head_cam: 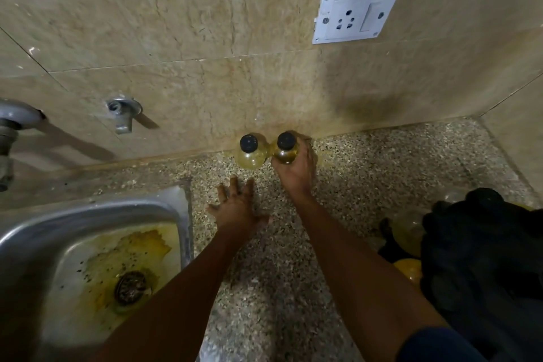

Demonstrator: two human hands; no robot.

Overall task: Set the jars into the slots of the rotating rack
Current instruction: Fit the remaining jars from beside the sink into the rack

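Head view: right hand point(295, 173) wrapped tight on jar point(285, 151), by the wall. Left hand point(235, 209) spread wide, holding nothing. Second jar point(249, 153) touching, just left of grip. Best lifted straight up, slowly.

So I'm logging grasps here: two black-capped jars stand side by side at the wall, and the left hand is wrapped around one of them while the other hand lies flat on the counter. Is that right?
Not quite. In the head view it is the right hand that wraps around a jar, the right one of the pair. The left hand lies spread on the counter. The other jar stands untouched at the wall, as you said.
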